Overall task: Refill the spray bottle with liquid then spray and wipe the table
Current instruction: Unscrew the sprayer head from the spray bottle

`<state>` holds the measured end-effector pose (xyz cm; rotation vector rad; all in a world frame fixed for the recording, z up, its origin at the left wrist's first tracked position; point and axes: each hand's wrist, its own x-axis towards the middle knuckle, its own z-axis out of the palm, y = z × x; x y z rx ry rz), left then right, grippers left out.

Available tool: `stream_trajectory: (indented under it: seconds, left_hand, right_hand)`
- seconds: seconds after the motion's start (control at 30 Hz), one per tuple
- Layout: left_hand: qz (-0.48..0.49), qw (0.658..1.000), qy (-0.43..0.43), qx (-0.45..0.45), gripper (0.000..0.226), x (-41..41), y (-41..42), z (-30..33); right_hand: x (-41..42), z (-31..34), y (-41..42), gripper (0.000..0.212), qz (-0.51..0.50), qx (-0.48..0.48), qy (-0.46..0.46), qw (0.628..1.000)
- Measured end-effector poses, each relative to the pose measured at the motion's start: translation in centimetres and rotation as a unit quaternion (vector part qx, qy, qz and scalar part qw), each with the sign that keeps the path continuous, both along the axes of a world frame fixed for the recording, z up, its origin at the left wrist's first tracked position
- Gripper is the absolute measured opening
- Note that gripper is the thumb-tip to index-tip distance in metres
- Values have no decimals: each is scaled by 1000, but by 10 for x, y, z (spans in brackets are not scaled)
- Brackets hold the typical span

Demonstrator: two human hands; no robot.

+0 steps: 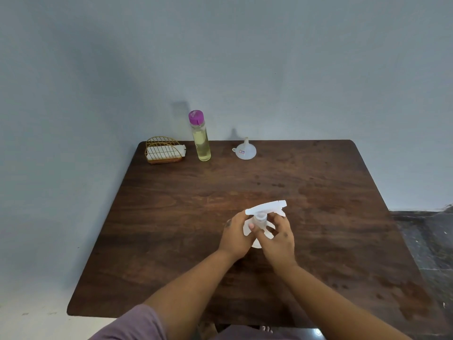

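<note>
Centrally, a clear plastic spray bottle [260, 223] with white trigger head is held upright on the dark wooden tabletop [171, 217], near its front. The left hand [236, 235] is curled in a close grip round the body; the right hand [279, 238] is pinched at the neck.

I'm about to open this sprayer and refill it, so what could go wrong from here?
1. Both hands, left and right, grip the spray bottle near its neck; a hard twist could tip it or splash whatever liquid is inside.
2. The funnel sits upside down at the table's far edge; pouring without it would likely spill.
3. The refill bottle is tall and narrow, so a careless reach might topple it.
</note>
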<state>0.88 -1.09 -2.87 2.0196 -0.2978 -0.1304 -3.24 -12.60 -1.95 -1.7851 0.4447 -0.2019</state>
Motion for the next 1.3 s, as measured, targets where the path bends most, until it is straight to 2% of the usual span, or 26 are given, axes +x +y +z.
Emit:
stream_trajectory:
  seconds: [0.1,0.2,0.3,0.4,0.53,0.67,0.8,0.93,1.0,1.07,1.17,1.23,1.3]
  left_hand:
    - [14,1000,-10,7,38,-1,-1,-3]
    - [34,999,-5,7,40,-3,-1,-7]
    - [31,1000,-6,3,33,-3,0,-3]
    - [28,1000,0,8,29,-2,2,-2]
    - [20,999,14,42,36,0,1,-9]
    - [21,998,21,51,39,2,2,-10]
    - [19,998,28,51,42,3,4,-9]
    - [11,999,6,43,31,3,3,-3]
    - [14,999,8,40,30,4,3,-2]
    - [17,999,10,42,33,4,4,-3]
    - [12,999,17,45,38,5,4,-4]
    - [12,999,20,47,39,4,4,-4]
    - [12,999,14,47,39,3,3,-2]
  right_hand:
    - [6,5,13,50,-96,85,28,991]
    - [14,11,13,32,-117,119,23,986]
    - [15,11,9,21,-23,81,3,996]
    - [23,8,-6,25,109,-8,0,994]
    - [28,16,-24,38,213,-7,38,976]
    - [21,21,-20,27,172,-38,-23,984]
    - [16,27,-22,28,169,15,-32,985]
    - [16,28,-17,45,53,-29,-19,998]
    - [16,26,-13,41,25,-42,-25,999]
    - [15,24,-14,32,40,-39,-38,998]
    - [15,18,-24,26,124,-71,-40,989]
    - [15,16,-30,31,181,-66,-23,981]
    - [15,17,-31,50,207,-25,-8,978]
